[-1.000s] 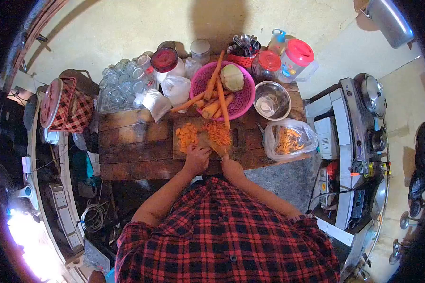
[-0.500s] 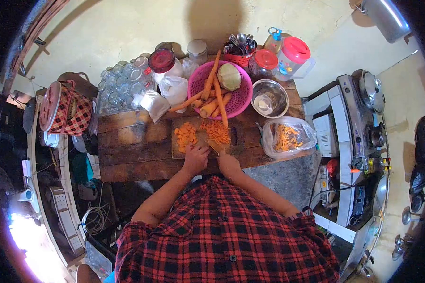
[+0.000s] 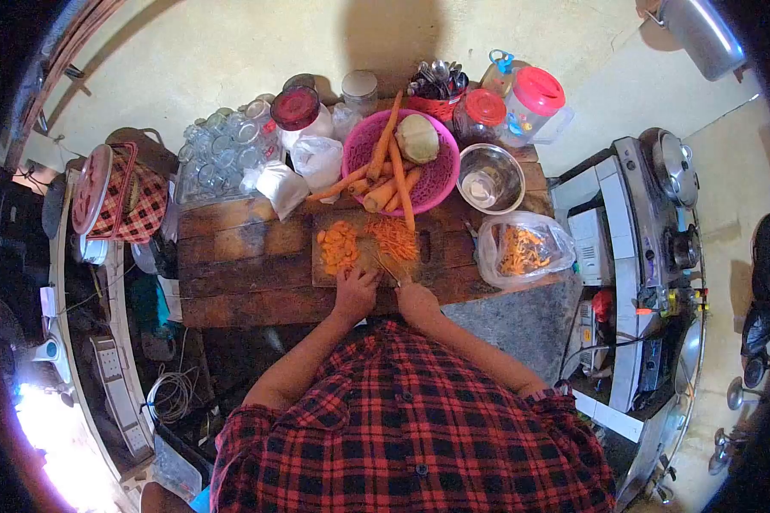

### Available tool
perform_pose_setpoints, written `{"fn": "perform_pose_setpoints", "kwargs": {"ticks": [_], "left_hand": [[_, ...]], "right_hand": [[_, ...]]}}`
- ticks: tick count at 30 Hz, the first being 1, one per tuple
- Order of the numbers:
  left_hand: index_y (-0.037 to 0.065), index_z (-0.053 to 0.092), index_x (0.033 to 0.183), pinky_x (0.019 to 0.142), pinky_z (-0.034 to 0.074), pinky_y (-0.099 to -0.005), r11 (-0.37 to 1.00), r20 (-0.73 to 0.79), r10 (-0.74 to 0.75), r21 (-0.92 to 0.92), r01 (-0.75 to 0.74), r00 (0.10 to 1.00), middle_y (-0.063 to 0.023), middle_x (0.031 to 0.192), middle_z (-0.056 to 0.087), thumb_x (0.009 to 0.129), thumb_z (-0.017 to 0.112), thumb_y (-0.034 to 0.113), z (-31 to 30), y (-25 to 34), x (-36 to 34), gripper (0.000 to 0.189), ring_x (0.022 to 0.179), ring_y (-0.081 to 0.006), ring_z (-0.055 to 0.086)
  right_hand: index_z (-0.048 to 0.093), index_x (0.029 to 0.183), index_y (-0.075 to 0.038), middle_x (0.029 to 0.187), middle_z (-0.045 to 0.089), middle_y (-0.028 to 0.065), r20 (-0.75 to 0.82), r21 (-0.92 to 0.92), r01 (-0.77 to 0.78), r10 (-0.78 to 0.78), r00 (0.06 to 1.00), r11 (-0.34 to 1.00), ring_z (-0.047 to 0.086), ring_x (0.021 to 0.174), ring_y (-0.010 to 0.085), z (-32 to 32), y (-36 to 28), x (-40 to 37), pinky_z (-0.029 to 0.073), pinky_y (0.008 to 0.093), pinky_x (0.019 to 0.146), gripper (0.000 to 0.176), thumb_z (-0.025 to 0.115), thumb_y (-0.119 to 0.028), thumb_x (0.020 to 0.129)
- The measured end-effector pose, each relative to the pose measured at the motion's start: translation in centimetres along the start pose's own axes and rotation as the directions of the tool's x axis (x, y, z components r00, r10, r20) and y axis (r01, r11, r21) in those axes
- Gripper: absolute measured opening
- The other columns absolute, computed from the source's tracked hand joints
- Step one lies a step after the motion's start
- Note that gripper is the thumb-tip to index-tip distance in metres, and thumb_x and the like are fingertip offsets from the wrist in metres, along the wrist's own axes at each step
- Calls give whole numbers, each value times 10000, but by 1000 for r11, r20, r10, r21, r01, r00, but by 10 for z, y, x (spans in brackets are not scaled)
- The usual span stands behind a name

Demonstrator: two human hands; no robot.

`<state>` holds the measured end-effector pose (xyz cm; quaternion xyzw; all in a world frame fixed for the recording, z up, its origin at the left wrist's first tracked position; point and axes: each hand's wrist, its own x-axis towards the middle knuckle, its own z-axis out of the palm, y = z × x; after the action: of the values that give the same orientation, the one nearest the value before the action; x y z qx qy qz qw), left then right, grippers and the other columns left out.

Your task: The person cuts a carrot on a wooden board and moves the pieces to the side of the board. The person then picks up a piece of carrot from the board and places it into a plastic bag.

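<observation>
My right hand (image 3: 417, 303) is closed round the handle of a knife (image 3: 386, 267), whose thin blade slants up and left over the wooden cutting board (image 3: 428, 272). Beside it, my left hand (image 3: 356, 292) has its fingers bent down on the board, pressing on carrot pieces that they partly hide. A pile of carrot slices (image 3: 338, 243) lies just beyond the left fingers. Past the blade is a heap of thin carrot strips (image 3: 393, 238).
Behind the board stands a pink basket (image 3: 447, 184) with whole carrots (image 3: 380, 197) and a pale round vegetable (image 3: 417, 138). To the right are a steel bowl (image 3: 515, 181) and a plastic bag of cut carrot (image 3: 522, 251). Glasses (image 3: 222, 154), jars and white bags line the back left.
The knife blade now shows more plainly, slanting between the slices and the strips. Both hands stay in nearly the same place, and the whole view has shifted slightly.
</observation>
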<state>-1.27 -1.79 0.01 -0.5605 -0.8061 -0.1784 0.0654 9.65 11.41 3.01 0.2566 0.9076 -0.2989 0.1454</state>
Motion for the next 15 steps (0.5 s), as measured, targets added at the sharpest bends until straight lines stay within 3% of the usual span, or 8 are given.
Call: {"fn": "perform_pose_setpoints", "kwargs": {"ticks": [4,7,9,15], "left_hand": [[99,623,1065,864,330,-479,998,-47,-14,56,17,999,9,1064,566,715,567,134,3,4,-2,356,902,-205,498],[101,625,1063,883,322,-483,997,8,-39,68,38,999,6,1085,562,714,577,152,9,4,-7,356,908,-205,497],[116,615,1075,861,333,-491,997,0,-71,25,71,997,7,1112,564,675,605,161,14,5,-9,403,953,-244,496],[90,622,1065,896,308,-506,997,-42,-72,25,73,997,9,1085,560,713,591,164,9,9,-11,361,918,-213,495]], "right_hand": [[466,1000,44,769,615,243,-61,-24,12,-14,998,1000,619,735,388,8,2,-4,498,472,628,310,454,-249,898],[462,1007,42,751,612,241,-64,-21,22,-23,998,1000,619,721,385,12,2,13,499,474,617,304,458,-241,896],[459,1011,43,744,611,241,-57,-24,14,-15,998,1000,618,715,384,11,2,16,499,474,615,306,459,-239,895],[466,982,38,747,611,245,-58,-49,63,-65,996,997,618,719,389,10,5,6,503,470,624,299,457,-248,896]]}}
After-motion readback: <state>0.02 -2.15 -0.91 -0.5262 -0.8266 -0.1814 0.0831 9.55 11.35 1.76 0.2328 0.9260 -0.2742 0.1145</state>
